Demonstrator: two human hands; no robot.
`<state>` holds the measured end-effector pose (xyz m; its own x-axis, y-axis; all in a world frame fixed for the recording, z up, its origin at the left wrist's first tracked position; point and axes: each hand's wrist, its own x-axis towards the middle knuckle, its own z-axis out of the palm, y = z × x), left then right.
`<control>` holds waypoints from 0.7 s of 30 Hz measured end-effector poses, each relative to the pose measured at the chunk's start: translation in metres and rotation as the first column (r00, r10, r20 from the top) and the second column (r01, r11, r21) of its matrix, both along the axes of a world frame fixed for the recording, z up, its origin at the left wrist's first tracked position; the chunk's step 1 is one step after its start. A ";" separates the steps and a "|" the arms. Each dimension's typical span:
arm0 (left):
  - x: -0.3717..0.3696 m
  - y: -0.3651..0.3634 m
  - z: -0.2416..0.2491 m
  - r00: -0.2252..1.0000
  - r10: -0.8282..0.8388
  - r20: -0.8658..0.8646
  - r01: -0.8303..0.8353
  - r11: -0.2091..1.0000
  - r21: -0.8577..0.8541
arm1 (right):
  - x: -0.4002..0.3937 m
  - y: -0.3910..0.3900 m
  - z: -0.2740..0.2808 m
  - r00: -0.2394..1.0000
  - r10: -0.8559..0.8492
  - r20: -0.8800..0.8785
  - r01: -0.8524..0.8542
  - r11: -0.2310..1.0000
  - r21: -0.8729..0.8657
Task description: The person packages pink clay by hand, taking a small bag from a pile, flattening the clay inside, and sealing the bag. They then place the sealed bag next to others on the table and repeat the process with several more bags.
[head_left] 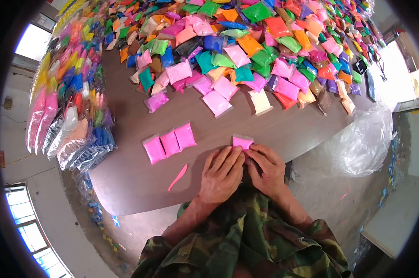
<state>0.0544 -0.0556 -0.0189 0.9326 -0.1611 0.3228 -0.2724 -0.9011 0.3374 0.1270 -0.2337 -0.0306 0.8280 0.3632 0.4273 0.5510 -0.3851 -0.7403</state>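
Note:
A small clear packet with bright pink filling is at the table's near edge, between the fingertips of both hands. My left hand closes on its left side, with the fingers bent over the lower part. My right hand pinches the lower right corner. The packet's lower end is hidden under the fingers. Left of my hands, three pink packets lie side by side in a row. Below that row rests a thin pink plastic knife, apart from either hand.
A big heap of colourful filled packets covers the far side of the brown table. Stacks of clear-wrapped coloured pieces stand at the left edge. A crumpled clear plastic bag hangs by the right edge.

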 end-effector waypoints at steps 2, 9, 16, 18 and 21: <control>0.002 -0.002 0.004 1.000 0.012 0.009 -0.012 1.000 0.016 | 0.001 0.000 -0.001 1.000 0.001 0.005 -0.001 1.000 0.010; 0.003 0.003 0.018 1.000 0.000 0.013 0.001 0.995 -0.095 | 0.000 0.002 0.005 0.999 -0.028 -0.039 0.029 0.999 0.041; 0.015 -0.002 0.010 1.000 -0.024 0.004 0.024 0.999 0.043 | 0.002 0.002 -0.001 0.999 -0.046 -0.029 0.048 0.997 0.066; 0.016 -0.005 0.013 1.000 -0.020 -0.003 0.020 0.998 0.052 | 0.002 0.004 -0.001 0.998 -0.048 -0.029 0.049 0.997 0.063; 0.020 -0.004 0.015 1.000 -0.016 -0.020 0.018 0.998 0.065 | 0.002 0.005 0.000 0.998 -0.059 -0.035 0.061 0.997 0.055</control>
